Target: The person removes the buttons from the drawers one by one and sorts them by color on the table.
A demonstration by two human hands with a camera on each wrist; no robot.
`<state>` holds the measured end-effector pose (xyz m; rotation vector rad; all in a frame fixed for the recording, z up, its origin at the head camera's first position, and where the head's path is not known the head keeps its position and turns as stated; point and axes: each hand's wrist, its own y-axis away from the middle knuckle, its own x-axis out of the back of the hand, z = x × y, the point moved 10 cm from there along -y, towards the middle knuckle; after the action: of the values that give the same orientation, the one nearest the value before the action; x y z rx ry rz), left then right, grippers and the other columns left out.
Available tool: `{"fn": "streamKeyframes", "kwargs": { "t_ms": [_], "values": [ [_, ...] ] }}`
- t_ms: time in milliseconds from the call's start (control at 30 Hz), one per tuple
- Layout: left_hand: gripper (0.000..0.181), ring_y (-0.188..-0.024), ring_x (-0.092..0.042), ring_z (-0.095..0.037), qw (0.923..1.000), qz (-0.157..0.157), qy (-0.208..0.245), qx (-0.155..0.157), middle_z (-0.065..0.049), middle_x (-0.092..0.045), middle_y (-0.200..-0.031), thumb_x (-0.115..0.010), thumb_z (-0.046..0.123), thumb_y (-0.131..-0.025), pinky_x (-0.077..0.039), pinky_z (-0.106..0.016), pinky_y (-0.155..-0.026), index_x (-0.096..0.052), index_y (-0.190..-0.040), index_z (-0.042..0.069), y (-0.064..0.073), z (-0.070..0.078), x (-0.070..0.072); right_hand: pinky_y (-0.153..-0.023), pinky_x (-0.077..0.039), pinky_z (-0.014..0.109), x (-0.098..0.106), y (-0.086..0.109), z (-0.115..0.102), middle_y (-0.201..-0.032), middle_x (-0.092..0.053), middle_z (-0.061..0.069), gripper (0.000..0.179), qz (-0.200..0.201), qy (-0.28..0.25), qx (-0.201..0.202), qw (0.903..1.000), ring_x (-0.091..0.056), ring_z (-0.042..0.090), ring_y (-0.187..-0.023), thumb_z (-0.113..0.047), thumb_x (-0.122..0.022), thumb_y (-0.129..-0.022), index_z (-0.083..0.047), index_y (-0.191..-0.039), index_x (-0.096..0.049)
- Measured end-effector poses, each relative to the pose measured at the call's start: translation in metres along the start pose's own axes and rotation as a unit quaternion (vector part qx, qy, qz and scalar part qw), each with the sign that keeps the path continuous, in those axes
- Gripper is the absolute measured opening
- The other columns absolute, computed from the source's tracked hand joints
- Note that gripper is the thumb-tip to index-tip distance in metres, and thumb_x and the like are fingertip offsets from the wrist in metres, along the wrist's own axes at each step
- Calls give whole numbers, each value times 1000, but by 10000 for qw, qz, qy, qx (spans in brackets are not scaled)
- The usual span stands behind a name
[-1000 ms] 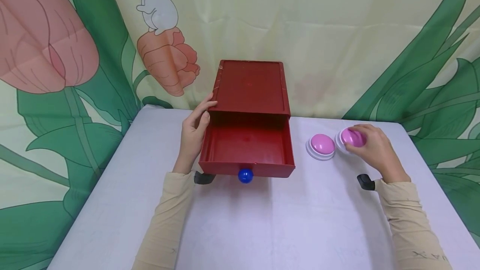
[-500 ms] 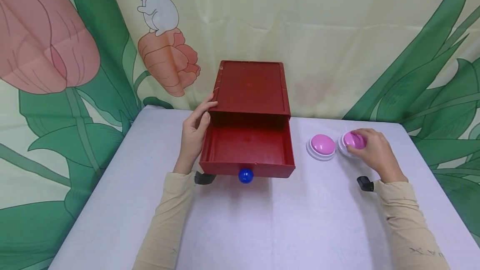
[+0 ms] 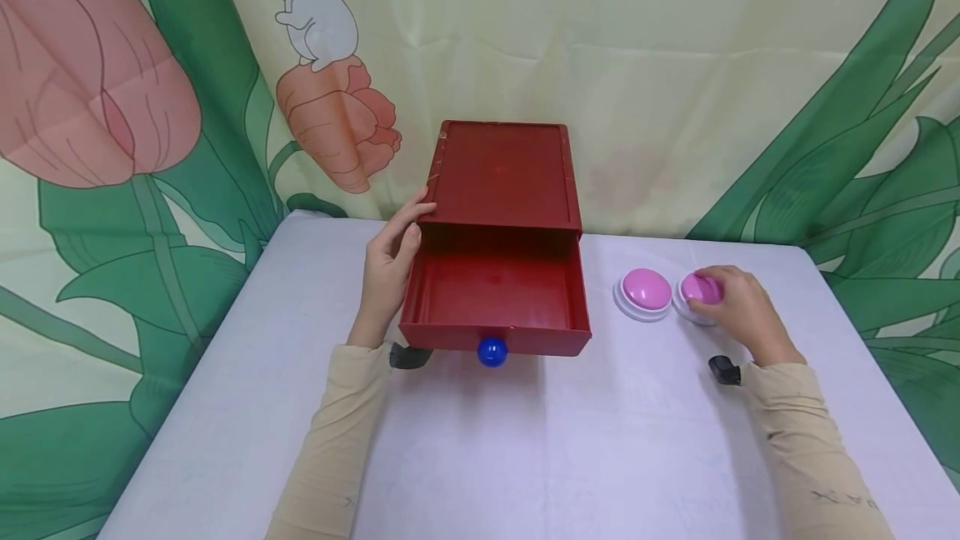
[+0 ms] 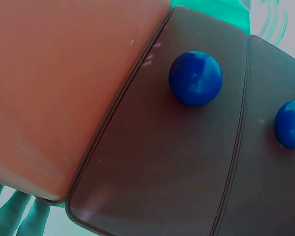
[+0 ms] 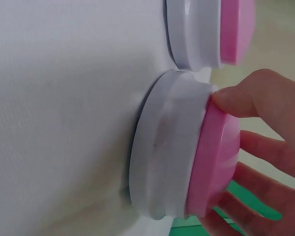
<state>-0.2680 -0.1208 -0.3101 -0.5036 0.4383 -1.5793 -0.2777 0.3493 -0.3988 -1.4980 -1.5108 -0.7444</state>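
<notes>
A red drawer box (image 3: 498,173) stands at the back of the table, its drawer (image 3: 495,294) pulled out with nothing visible inside. On the drawer front is a blue knob (image 3: 492,352). My left hand (image 3: 386,265) rests along the box's left side, thumb and fingers extended; its fingers (image 4: 34,216) also show in the left wrist view. To the right, my right hand (image 3: 738,307) holds a pink-topped push button (image 3: 701,290) with a white base, thumb and fingertips round its dome. Left of it sits a matching push button (image 3: 647,290), untouched.
The left wrist view shows dark drawer fronts with two blue knobs (image 4: 195,78). A white cloth covers the table (image 3: 585,448). Behind it hangs a printed curtain (image 3: 637,90) with plants and a rabbit. Each wrist wears a black device (image 3: 725,370).
My right hand has shifted the right push button slightly nearer and then left, closer to the other push button. My left hand and the drawer box have stayed in place.
</notes>
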Motion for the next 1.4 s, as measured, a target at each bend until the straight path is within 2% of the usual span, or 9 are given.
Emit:
{"fn": "streamKeyframes", "kwargs": {
  "t_ms": [367, 467, 700, 833, 1000, 1167, 1333, 1400],
  "values": [
    [36, -144, -39, -14, 10000, 8, -35, 22, 6, -45, -153, -47, 15, -104, -41, -33, -113, -59, -137, 8, 0, -1, 1, -94, -43, 69, -6, -1, 0, -124, -53, 38, 49, -116, 22, -122, 9999, -48, 55, -114, -10, -74, -83, 14, -123, -57],
    [36, -144, -39, -13, 9999, 5, -10, 119, 5, -45, -153, -46, 12, -104, -41, -32, -113, -58, -137, 6, 0, 0, 0, -95, -42, 69, -7, -1, 2, -126, -52, 38, 50, -163, 19, -177, 9997, -47, 55, -115, -11, -72, -84, 13, -124, -57],
    [36, -145, -38, -20, 9995, 19, -15, 304, -11, -42, -155, -43, 3, -102, -40, -34, -114, -55, -136, -6, 0, 23, -4, -97, -41, 70, -9, -1, 4, -129, -49, 38, 52, -390, -2, -247, 9989, -46, 55, -117, -12, -71, -86, 13, -128, -54],
    [36, -145, -38, -19, 9993, 4, -35, 367, -13, -41, -155, -43, 3, -102, -41, -34, -113, -54, -135, -7, 0, 26, -5, -98, -40, 70, -11, -1, 5, -131, -46, 38, 53, -467, 30, -337, 9983, -43, 57, -119, -13, -71, -87, 13, -129, -52],
    [36, -144, -38, -20, 9992, 4, -35, 396, -13, -42, -155, -43, 3, -102, -41, -34, -112, -54, -135, -7, 1, 27, -6, -97, -39, 72, -5, 2, 0, -137, -40, 39, 53, -217, 28, -304, 9993, -36, 59, -122, -16, -71, -88, 14, -128, -53],
    [36, -144, -39, -18, 9992, 1, -32, 387, -13, -42, -155, -43, 3, -102, -41, -34, -113, -54, -136, -7, 1, 28, -6, -98, -35, 72, 8, 5, -11, -133, -44, 39, 49, 242, -38, -14, 9997, -37, 59, -122, -15, -71, -88, 14, -124, -56],
    [37, -144, -39, -20, 9992, 20, -37, 391, -13, -42, -155, -43, 2, -102, -41, -33, -112, -54, -135, -8, 1, 28, -5, -99, -35, 71, 13, 6, -18, -133, -46, 38, 49, 284, -133, -52, 9995, -40, 56, -122, -14, -70, -90, 13, -128, -54],
    [36, -144, -38, -20, 9994, 40, -32, 334, -11, -43, -155, -43, 2, -102, -40, -32, -113, -55, -135, -6, 0, 22, -4, -98, -37, 70, 14, 6, -21, -134, -46, 37, 49, 278, -161, -127, 9994, -41, 54, -121, -15, -69, -91, 11, -129, -53]
  ]
}}
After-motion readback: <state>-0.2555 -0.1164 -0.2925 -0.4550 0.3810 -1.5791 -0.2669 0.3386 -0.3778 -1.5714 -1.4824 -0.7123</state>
